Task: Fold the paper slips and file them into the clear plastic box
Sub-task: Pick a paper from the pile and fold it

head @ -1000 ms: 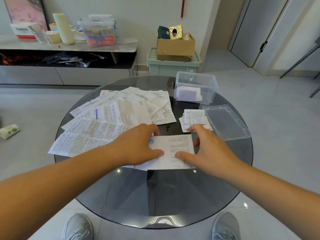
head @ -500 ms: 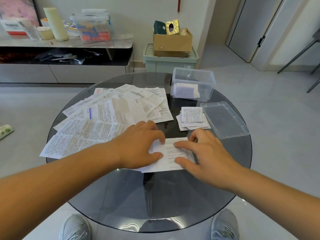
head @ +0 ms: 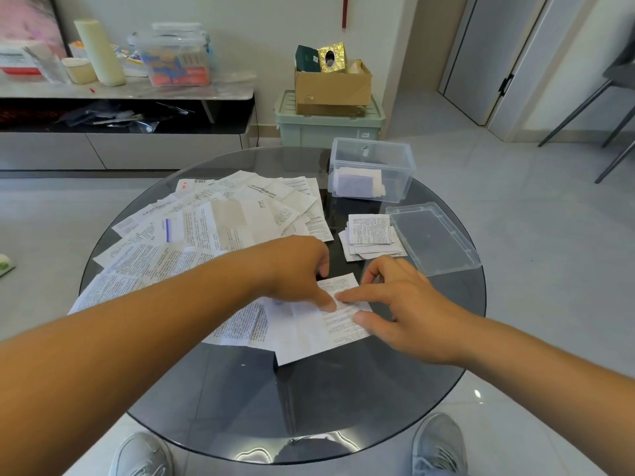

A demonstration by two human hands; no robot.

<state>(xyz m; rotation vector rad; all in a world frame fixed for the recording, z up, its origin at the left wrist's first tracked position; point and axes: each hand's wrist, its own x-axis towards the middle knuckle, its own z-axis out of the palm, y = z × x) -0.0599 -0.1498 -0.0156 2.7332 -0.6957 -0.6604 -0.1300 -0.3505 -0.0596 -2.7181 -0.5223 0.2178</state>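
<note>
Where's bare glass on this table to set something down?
Free: the near half of the glass table, between the slip being folded and the near rim; a narrow strip between the unfolded slips and the folded stack. Crowded: left side under those slips; right holds that stack, lid, clear plastic box.

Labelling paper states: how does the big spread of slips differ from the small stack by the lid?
The spread is large unfolded sheets; the stack is small folded squares. The spread fans loosely across the left half of the table; the stack is piled compactly beside the lid. Both are white printed paper lying on the table, outside the box.
</note>
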